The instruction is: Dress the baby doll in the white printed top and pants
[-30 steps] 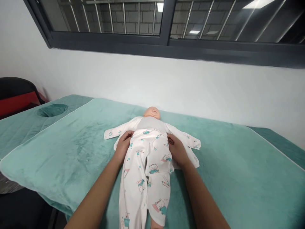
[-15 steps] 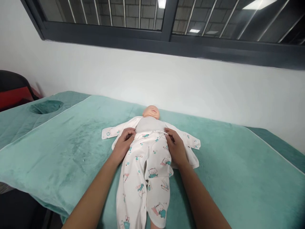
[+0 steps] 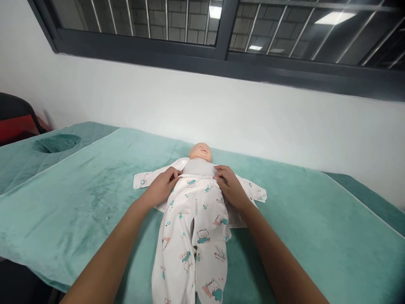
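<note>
The printed trousers (image 3: 193,228) lie on the doll (image 3: 200,153), with the waistband at its belly, right under the fingertips of both hands. The left hand (image 3: 162,185) has its fingers bent and closed on the waistband's left corner. The right hand (image 3: 230,185) grips the right corner the same way. Just beyond the fingers is the doll's grey chest, then its head. An open shirt (image 3: 253,192) spreads out to either side of the knuckles. A green blanket (image 3: 95,198) lies beneath.

Soft printed cloth trousers (image 3: 193,236); plush matt blanket (image 3: 95,198).
</note>
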### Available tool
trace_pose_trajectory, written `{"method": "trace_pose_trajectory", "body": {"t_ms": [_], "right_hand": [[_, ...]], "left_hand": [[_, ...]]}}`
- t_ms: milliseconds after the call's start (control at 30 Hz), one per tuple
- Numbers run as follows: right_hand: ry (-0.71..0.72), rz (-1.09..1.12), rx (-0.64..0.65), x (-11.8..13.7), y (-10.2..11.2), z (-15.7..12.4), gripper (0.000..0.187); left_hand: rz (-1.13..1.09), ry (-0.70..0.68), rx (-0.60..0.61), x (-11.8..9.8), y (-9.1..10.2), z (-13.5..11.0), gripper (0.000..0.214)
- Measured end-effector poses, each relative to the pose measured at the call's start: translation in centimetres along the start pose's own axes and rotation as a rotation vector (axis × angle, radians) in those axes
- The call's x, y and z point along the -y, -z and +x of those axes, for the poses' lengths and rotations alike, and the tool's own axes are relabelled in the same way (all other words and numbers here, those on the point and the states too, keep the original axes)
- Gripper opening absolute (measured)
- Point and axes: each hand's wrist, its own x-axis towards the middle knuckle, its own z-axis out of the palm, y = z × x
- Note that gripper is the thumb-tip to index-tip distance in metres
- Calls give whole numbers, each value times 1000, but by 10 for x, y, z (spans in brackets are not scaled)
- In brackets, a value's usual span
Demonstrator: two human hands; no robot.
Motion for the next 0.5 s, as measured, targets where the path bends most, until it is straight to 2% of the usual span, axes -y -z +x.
{"method": "trace_pose_trajectory", "body": {"t_ms": [100,200,267,367,500], "right_hand": [[47,27,112,13,1,13,20],[-30,123,170,11,1,28,23],[-129,165,103,2,-2,37,25],[-227,181,-88,-17,-12,44,28],[-161,168,-230,-30,-26,41,18]], "left_hand": [[157,41,-144,-1,-7,12,21],[208,77,-234,-4,-12,27,20],[227,123,-267,-5,-16,37,18],[263,169,-284,-1,-25,47,15],[285,112,-299,9,-35,42,18]]}}
